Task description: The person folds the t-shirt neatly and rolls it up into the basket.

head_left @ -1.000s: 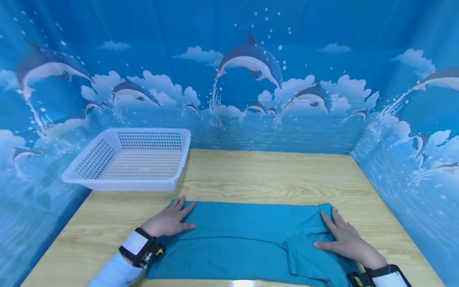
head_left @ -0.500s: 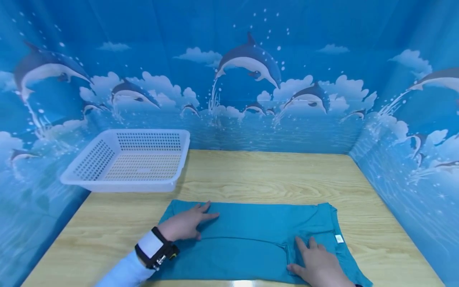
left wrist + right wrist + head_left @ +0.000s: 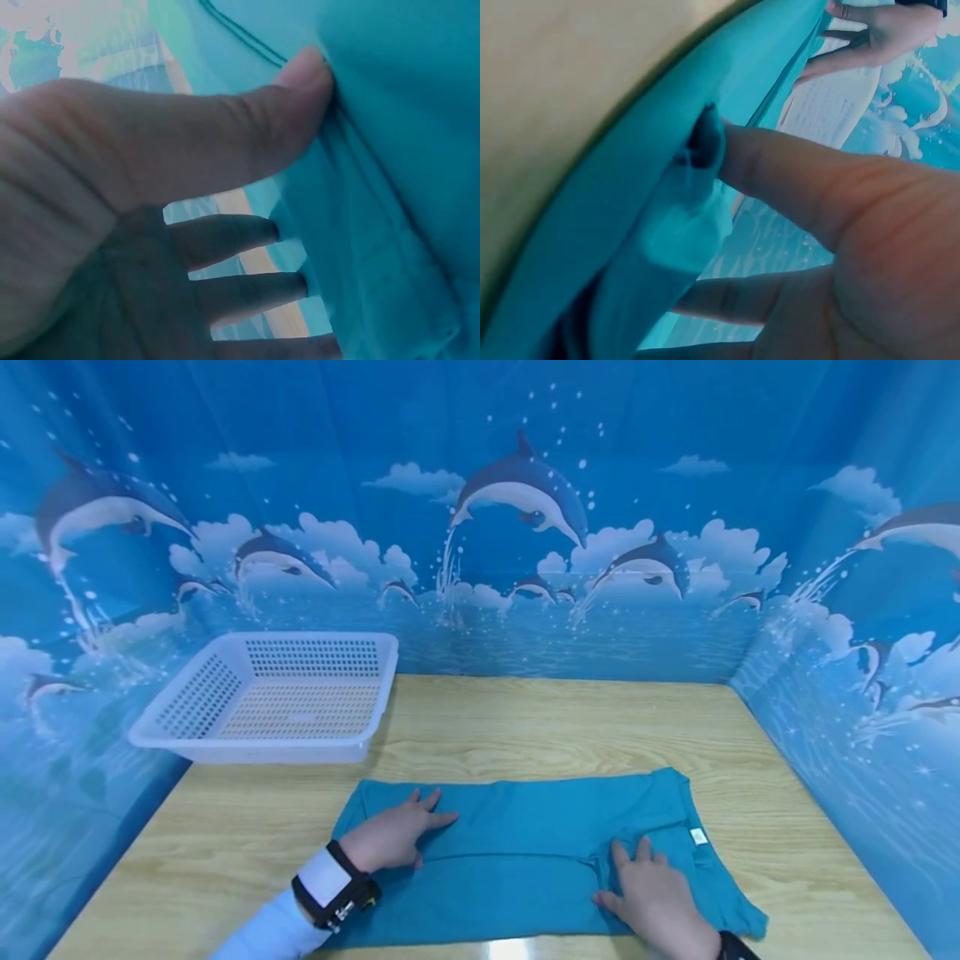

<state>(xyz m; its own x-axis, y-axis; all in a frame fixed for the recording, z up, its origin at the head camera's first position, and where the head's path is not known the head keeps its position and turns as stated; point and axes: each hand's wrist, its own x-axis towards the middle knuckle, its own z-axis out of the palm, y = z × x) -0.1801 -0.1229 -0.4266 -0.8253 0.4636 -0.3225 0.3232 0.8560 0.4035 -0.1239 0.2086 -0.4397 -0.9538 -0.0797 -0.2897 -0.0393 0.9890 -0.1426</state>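
A teal shirt (image 3: 510,897), folded into a long flat shape, lies across the front of the table. My left hand (image 3: 392,837) rests on its left part with the fingers spread. In the left wrist view the thumb (image 3: 232,135) touches the cloth beside a crease, and straight fingers reach the cloth below. My right hand (image 3: 660,897) rests on the shirt's right part near a folded sleeve end. Its thumb (image 3: 780,161) presses at the fold, and its fingers (image 3: 735,300) look fairly straight, with bulging cloth between. A small white label (image 3: 698,836) shows near the right edge.
A white perforated plastic basket (image 3: 300,750) stands at the back left, with nothing seen inside. The wooden table (image 3: 555,722) is bordered at back and sides by a blue dolphin-print curtain (image 3: 480,635).
Both hands have moved inward over the shirt from its two ends. The shirt's right end has since shifted slightly away from me and to the left, uncovering more table in front.
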